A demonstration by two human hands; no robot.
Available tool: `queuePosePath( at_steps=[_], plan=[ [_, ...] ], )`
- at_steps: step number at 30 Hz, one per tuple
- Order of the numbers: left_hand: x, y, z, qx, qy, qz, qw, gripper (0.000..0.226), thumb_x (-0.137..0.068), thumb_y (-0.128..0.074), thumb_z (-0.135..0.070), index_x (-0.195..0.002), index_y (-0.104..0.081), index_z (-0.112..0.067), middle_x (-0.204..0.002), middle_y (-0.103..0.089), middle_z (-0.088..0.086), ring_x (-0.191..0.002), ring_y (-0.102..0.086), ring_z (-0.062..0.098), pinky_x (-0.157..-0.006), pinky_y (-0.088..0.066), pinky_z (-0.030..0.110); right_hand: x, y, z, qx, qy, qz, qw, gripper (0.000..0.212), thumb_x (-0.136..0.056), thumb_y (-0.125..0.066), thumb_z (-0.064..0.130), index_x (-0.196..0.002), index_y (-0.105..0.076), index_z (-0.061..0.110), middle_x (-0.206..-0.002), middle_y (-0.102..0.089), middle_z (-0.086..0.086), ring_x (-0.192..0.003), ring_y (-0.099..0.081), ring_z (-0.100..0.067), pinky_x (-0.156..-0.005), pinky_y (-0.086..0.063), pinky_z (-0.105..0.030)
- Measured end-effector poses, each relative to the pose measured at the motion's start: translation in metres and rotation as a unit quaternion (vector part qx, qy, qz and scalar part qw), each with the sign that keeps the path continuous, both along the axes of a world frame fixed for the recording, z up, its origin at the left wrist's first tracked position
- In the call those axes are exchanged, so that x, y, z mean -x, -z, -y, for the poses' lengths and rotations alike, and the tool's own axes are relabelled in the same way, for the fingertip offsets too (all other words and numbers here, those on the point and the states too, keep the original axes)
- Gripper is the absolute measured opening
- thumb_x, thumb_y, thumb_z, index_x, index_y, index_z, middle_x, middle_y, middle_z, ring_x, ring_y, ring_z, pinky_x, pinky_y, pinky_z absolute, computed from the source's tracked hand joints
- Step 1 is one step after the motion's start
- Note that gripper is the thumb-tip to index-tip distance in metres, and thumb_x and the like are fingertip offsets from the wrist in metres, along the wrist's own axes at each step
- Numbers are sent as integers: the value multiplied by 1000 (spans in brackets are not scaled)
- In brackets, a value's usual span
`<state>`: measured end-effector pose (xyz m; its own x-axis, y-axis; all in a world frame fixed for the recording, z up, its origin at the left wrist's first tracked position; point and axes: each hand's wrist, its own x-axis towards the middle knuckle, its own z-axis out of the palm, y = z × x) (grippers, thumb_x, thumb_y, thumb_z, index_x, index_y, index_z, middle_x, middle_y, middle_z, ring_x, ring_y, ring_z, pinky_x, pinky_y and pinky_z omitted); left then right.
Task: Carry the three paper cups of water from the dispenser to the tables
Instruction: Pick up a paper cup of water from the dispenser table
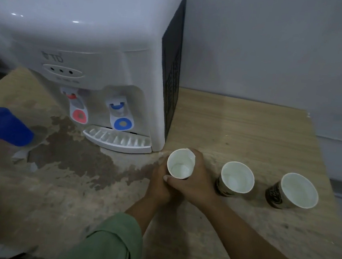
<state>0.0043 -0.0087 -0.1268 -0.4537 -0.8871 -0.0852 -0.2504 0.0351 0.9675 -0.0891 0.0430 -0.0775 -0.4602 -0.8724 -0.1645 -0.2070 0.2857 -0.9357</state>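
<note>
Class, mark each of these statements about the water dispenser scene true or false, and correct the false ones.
1. Both hands wrap the leftmost paper cup. True: left hand, right hand.
2. Three cups stand right of the dispenser. True: the middle cup and the right cup stand free.
3. The held cup is under the blue tap. False: it is beside the drip tray.
4. The table surface is intact. False: its coating is worn away beside the tray.
</note>
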Motion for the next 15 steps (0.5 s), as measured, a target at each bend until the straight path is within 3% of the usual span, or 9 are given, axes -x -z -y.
queuePosePath(
  at_steps=[2,3,4,6,8,10,12,15],
  plan=[
    [2,5,1,-19,58,17,998,45,-83,-64,-20,-117,-39,-33,-125,-42,-16,-125,-47,8,-98,-39,19,3,1,1,-4,-3,14,1000,82,-61,-85,20,-127,-37,25,-116,-50,11,-107,-49,-6,-80,-42,-13],
    [3,2,2,-26,71,21,997,54,-79,-67,-25,-121,-34,-29,-128,-40,-12,-126,-45,15,-103,-38,25,5,1,2,-8,-3,13,1000,80,-61,-85,20,-126,-38,24,-117,-52,8,-108,-51,-9,-83,-45,-19],
    [3,-2,5,-17,73,18,997,60,-71,-68,-34,-122,-37,-27,-127,-44,-9,-122,-48,12,-102,-40,26,7,0,2,-9,1,12,1000,78,-61,-85,21,-125,-40,23,-117,-54,5,-108,-52,-11,-85,-46,-25],
    [3,-12,12,20,52,16,998,48,-66,-70,-37,-111,-51,-35,-112,-57,-17,-104,-56,-7,-88,-44,11,9,-4,1,-1,13,8,1000,75,-61,-85,21,-123,-42,23,-116,-57,4,-107,-54,-12,-86,-47,-27],
    [3,-23,17,56,47,8,997,49,-69,-78,-17,-107,-55,-37,-104,-58,-23,-96,-57,-13,-79,-42,2,10,-11,1,6,28,3,1000,73,-61,-85,23,-121,-42,26,-112,-58,9,-104,-55,-7,-80,-46,-20],
    [6,-36,19,74,49,-8,996,57,-66,-81,-7,-114,-56,-23,-105,-60,-20,-97,-57,-12,-80,-43,3,10,-24,2,13,47,1,999,72,-60,-84,26,-119,-43,30,-105,-56,19,-99,-54,0,-73,-43,-12],
    [10,-52,19,91,54,-29,994,63,-63,-83,-7,-119,-55,-14,-108,-62,-14,-99,-58,-10,-81,-44,6,12,-40,2,25,59,-3,998,72,-59,-84,29,-119,-46,30,-102,-56,23,-96,-54,4,-71,-42,-9],
    [18,-84,20,118,66,-46,990,64,-63,-81,-19,-122,-55,-14,-111,-65,-8,-105,-60,1,-87,-49,19,17,-68,2,52,70,-16,996,70,-60,-84,30,-121,-50,29,-105,-58,21,-96,-53,7,-68,-39,-2]
  ],
)
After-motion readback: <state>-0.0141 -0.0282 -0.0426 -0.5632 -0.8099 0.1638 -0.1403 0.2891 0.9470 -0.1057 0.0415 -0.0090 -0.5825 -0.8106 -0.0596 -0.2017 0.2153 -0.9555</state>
